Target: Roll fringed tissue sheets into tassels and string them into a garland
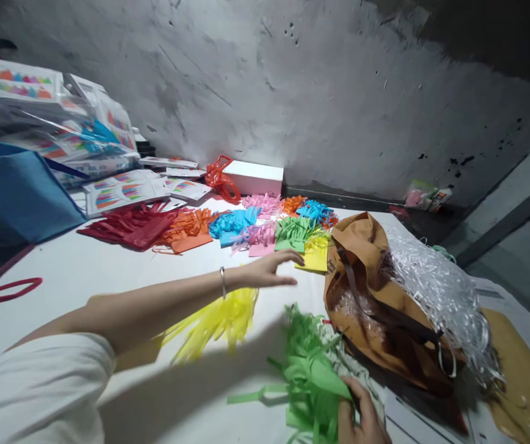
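Observation:
My left hand (268,270) reaches over the white table with its fingers stretched and apart, holding nothing. It is nearest to a folded yellow paper fringe (315,259) and a green one (290,234) in the row ahead. Beneath my left forearm lies a yellow fringed paper tassel (227,317), partly hidden by the arm. At the lower right my right hand (364,416) has its fingers closed on the edge of a green paper fringe (308,364), whose strips spread loosely over the table. Some of that hand is cut off by the frame's bottom edge.
Dark red (135,225), orange (188,231), blue (234,225) and pink fringes (260,237) lie along the table's far side. A brown bag (371,290) and shiny white strips (440,290) stand right. Left are a blue bag (15,197) and printed cards (123,191).

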`<state>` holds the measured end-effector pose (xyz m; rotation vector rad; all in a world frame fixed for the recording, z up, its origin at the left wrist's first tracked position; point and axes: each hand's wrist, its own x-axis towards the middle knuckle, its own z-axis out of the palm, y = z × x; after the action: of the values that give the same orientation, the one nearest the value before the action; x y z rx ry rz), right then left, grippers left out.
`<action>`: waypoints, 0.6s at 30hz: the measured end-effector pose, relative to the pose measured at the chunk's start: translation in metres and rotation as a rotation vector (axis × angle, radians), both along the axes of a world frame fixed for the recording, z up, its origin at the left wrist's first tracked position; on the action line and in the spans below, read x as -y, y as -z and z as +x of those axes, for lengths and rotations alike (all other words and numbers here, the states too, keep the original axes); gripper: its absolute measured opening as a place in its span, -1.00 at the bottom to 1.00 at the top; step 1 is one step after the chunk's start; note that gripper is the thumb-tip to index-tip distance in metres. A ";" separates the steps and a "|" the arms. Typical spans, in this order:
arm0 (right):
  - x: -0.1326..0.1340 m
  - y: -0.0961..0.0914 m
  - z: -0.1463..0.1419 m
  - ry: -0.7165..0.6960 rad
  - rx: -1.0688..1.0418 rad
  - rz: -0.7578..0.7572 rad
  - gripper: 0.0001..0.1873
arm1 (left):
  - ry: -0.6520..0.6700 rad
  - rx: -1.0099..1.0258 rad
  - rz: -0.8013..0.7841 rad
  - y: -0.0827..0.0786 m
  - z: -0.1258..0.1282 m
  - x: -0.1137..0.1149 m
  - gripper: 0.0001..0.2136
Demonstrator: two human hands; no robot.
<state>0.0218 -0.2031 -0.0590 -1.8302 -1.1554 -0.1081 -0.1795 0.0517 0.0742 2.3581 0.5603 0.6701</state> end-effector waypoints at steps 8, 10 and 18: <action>-0.016 -0.114 -0.017 -0.488 0.575 0.308 -0.69 | -0.069 -0.320 0.542 -0.009 -0.004 0.158 -0.63; -0.010 -0.122 -0.027 -0.487 0.606 0.219 -0.67 | -0.187 -0.316 0.645 -0.005 -0.016 0.167 -0.67; 0.000 -0.109 -0.041 -0.455 0.679 0.284 -0.52 | -0.011 -0.293 0.223 -0.025 -0.077 0.216 -0.67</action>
<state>-0.0192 -0.2026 0.0505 -1.2622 -1.8875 -0.6304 -0.2563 -0.1647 0.0995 2.6877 0.6531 0.4095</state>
